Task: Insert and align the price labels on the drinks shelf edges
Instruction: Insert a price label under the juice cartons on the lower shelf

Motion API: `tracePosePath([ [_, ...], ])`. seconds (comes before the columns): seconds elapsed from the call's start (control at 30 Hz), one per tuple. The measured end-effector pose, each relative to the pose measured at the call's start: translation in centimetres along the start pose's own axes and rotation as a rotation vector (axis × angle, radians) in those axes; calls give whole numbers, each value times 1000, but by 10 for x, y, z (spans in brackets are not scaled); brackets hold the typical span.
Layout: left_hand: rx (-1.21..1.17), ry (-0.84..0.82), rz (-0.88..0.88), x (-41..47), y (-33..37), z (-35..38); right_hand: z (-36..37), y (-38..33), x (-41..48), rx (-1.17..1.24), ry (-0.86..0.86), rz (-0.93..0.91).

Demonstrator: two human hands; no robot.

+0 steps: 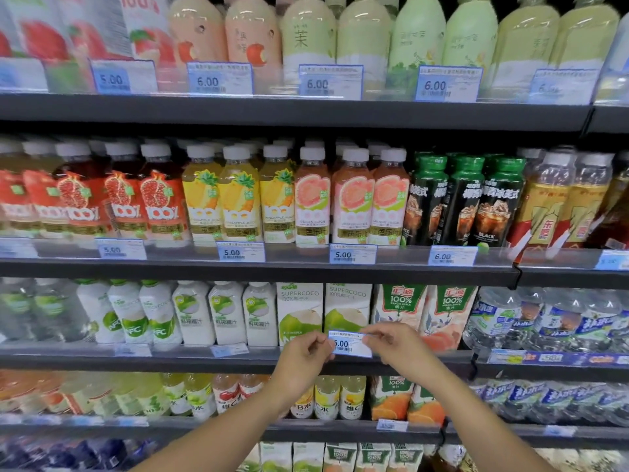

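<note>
A blue-and-white price label [350,344] reading 6.00 is held at the edge of the third shelf [170,361], in front of the Supercoco cartons [347,308]. My left hand [304,356] pinches its left end. My right hand [394,345] pinches its right end and top edge. The label stands upright against the clear shelf strip; whether its lower edge sits inside the strip I cannot tell. Other labels [352,254] sit in the strips of the shelves above.
Rows of juice bottles [238,199] fill the shelf above, and coconut water bottles [194,315] stand left of the cartons. Peach juice cartons [442,315] and water bottles [544,318] stand to the right. A lower shelf [306,430] holds more drinks under my forearms.
</note>
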State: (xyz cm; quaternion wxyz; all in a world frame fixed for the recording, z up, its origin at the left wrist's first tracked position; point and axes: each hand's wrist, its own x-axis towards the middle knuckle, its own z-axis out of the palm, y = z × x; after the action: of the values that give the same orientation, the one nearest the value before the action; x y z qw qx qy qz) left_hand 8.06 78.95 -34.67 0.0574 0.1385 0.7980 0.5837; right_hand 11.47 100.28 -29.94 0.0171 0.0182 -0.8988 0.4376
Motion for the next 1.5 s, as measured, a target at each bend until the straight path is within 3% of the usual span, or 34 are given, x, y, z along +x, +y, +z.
tracePosePath([
  [0.23,0,96,-94,-29,-35,-102,86,-70,30,-49,-166,-65],
  [0.5,165,119,-94,-59,-91,-242,221,-142,62,-37,-204,-69],
  [0.67,199,61,-129,-61,-126,-296,268,-159,72,-93,-158,-33],
  [0.8,285,52,-75,-52,-135,-297,251,-146,65,-140,18,64],
  [0.97,572,92,201,-28,-132,-251,209,-113,46,-234,238,59],
  [1.13,807,130,378,-6,-135,-205,184,-91,39,-235,284,22],
  [1.3,845,182,316,7,-127,-184,170,-69,38,-177,288,-23],
  [1.5,834,279,396,12,-128,-178,169,-55,43,-126,284,-64],
])
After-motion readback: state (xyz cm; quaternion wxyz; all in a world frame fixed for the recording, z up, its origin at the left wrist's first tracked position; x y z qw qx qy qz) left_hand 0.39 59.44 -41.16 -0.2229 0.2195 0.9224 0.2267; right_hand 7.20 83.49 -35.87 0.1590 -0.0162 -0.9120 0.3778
